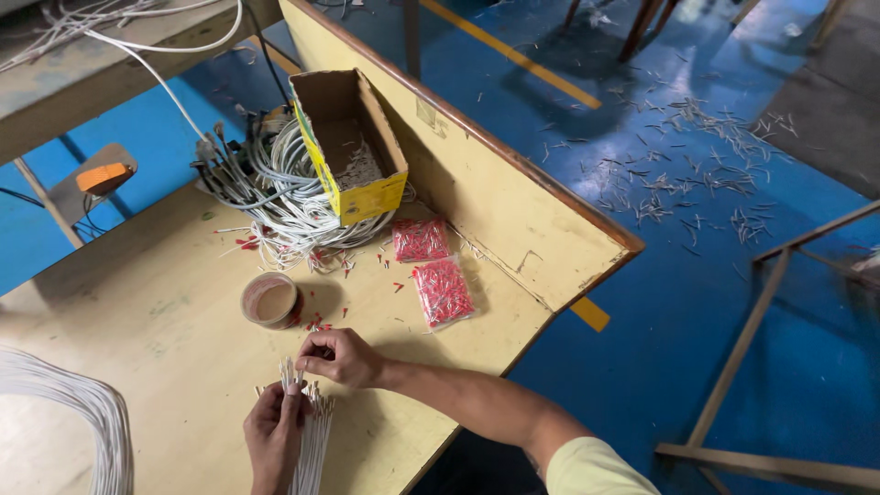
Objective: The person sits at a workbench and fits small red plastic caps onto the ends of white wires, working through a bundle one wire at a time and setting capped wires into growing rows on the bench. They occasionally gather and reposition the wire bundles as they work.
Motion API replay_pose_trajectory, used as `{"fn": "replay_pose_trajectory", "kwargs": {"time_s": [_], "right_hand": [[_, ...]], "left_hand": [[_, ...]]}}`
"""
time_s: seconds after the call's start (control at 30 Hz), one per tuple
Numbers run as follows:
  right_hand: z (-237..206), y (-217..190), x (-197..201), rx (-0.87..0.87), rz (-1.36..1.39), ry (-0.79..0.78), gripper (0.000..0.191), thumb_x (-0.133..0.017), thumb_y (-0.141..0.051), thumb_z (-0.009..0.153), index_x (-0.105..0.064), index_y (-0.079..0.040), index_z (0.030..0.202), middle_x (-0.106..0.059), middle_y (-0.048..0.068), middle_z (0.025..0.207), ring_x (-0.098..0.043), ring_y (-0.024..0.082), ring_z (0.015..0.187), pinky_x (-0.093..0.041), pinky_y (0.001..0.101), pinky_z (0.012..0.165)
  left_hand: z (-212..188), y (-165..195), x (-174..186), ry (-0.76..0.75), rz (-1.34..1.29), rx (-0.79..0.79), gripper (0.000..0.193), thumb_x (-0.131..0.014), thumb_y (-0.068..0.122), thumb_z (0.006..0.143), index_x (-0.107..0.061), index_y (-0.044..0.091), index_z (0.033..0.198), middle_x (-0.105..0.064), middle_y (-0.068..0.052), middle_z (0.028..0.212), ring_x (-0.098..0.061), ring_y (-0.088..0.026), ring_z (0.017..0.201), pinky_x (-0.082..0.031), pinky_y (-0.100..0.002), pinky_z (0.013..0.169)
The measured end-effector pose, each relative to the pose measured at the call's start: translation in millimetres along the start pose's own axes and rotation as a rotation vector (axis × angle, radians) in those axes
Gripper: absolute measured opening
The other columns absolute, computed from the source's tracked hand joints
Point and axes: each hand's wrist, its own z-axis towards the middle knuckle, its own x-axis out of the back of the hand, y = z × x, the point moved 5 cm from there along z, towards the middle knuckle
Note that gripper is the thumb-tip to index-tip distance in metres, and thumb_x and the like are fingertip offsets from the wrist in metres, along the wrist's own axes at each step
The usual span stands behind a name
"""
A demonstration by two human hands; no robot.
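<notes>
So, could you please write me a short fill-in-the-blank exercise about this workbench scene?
1. The left hand grips a bundle of ____ wires.
2. The two clear bags hold small ____ pieces.
3. The open cardboard box has a ____ outside.
4. The floor is painted ____.

Missing words: white; red; yellow; blue

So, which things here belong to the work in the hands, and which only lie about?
In use:
- left hand gripping bundle of thin white wires
- right hand pinching one wire tip
- small round tub
- two clear bags of red ferrules

Lying about:
- yellow cardboard box
- grey cable coil
- wire offcuts on blue floor
</notes>
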Motion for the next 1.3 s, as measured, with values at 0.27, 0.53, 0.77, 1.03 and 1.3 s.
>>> {"fn": "replay_pose_trajectory", "kwargs": {"time_s": [0.27, 0.53, 0.77, 1.03, 1.3], "right_hand": [[-1, 1, 1, 0.001, 0.002, 0.003, 0.014, -0.069, -0.013, 0.101, -0.07, 0.001, 0.105, -0.071, 0.002, 0.096, -0.063, 0.006, 0.091, -0.054, 0.0255, 0.082], [1, 2, 1, -0.014, 0.032, -0.005, 0.013, -0.068, -0.012, 0.102, -0.069, 0.0, 0.104, -0.071, 0.003, 0.097, -0.063, 0.006, 0.091, -0.054, 0.0249, 0.082], [3, -1, 5, 0.007, -0.065, 0.025, 0.014, -0.071, -0.016, 0.1, -0.072, -0.002, 0.099, -0.067, -0.001, 0.085, -0.056, 0.004, 0.077, -0.048, 0.0238, 0.068], [3, 4, 5, -0.037, -0.011, 0.023, 0.013, -0.071, -0.016, 0.098, -0.07, -0.002, 0.096, -0.065, -0.004, 0.084, -0.052, 0.002, 0.073, -0.045, 0.022, 0.064], [2, 1, 5, -0.043, 0.018, 0.015, 0.014, -0.07, -0.017, 0.099, -0.07, -0.003, 0.097, -0.065, -0.005, 0.085, -0.053, 0.001, 0.075, -0.046, 0.0214, 0.066]], "left_hand": [[0, 1, 0, 0.002, 0.001, 0.014, 0.023, -0.061, 0.021, 0.103, -0.069, -0.001, 0.099, -0.062, -0.001, 0.069, -0.044, -0.005, 0.055, -0.033, -0.023, 0.049], [1, -2, 2, 0.0, 0.017, 0.027, 0.024, -0.061, 0.021, 0.103, -0.071, -0.001, 0.101, -0.063, -0.003, 0.068, -0.043, -0.006, 0.054, -0.032, -0.023, 0.049], [5, -3, -1, -0.027, -0.051, -0.018, 0.021, -0.061, 0.019, 0.102, -0.07, 0.0, 0.102, -0.063, 0.0, 0.069, -0.049, -0.004, 0.057, -0.036, -0.022, 0.051], [2, 7, -4, -0.006, -0.027, 0.021, 0.021, -0.062, 0.019, 0.101, -0.07, -0.001, 0.1, -0.063, -0.001, 0.068, -0.05, -0.006, 0.056, -0.034, -0.023, 0.049], [0, 12, -7, -0.021, -0.028, 0.013, 0.022, -0.062, 0.019, 0.101, -0.07, -0.001, 0.101, -0.063, -0.001, 0.069, -0.052, -0.006, 0.057, -0.036, -0.023, 0.05]]}}
